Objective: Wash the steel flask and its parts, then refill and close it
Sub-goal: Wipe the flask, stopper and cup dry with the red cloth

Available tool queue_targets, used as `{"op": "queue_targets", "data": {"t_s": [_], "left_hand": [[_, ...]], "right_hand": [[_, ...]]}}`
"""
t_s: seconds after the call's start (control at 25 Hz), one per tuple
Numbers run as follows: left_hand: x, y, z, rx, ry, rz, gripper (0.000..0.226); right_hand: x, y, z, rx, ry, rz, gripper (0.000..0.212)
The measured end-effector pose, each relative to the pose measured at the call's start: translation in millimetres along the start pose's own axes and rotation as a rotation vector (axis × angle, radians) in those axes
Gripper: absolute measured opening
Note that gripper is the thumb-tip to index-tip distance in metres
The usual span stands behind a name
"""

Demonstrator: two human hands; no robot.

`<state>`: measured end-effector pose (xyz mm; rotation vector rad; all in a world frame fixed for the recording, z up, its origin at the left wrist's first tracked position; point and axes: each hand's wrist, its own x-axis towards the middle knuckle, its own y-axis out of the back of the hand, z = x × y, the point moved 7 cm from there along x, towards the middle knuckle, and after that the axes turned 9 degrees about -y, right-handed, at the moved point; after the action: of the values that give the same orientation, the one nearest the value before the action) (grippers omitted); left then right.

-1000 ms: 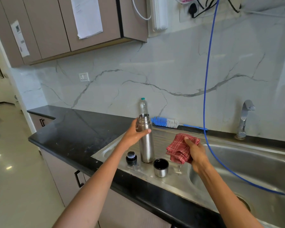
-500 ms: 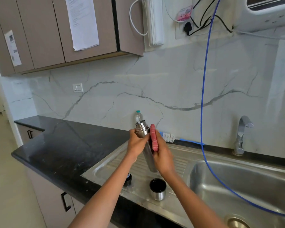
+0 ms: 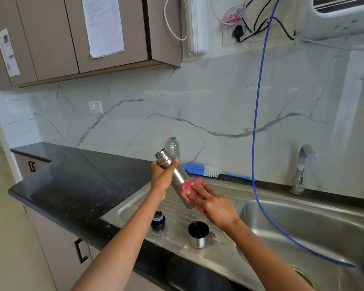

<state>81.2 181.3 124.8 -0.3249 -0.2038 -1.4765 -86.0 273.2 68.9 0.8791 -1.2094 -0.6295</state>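
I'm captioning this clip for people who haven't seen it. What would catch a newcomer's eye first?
The steel flask, tilted and uncapped above the sink's draining board: the left hand grips its neck and the right hand presses a red checked cloth against its lower body. Next, the blue hose hanging down into the sink basin. Below the flask stand its black stopper and steel cup.

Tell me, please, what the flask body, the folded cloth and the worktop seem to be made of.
The tilted silver flask body looks like brushed stainless steel: grey sheen, threaded metal neck. The red checked cloth appears to be woven cotton-like fabric, soft and folded. The black worktop looks like polished stone, perhaps granite: glossy, faintly speckled.
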Motion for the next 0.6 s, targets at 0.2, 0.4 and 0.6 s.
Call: {"op": "queue_targets", "data": {"t_s": [0.2, 0.4, 0.6], "left_hand": [[2, 6, 4, 0.200, -0.072, -0.074, 0.067], [-10, -12, -2, 0.352, -0.126, -0.273, 0.063], [-15, -19, -8, 0.401, -0.133, -0.338, 0.069]], "right_hand": [[-14, -25, 55, 0.195, -0.326, -0.292, 0.034], [-36, -30, 95, 1.287, -1.072, 0.003, 0.033], [-49, -28, 98, 1.745, -1.252, 0.102, 0.022]]}}
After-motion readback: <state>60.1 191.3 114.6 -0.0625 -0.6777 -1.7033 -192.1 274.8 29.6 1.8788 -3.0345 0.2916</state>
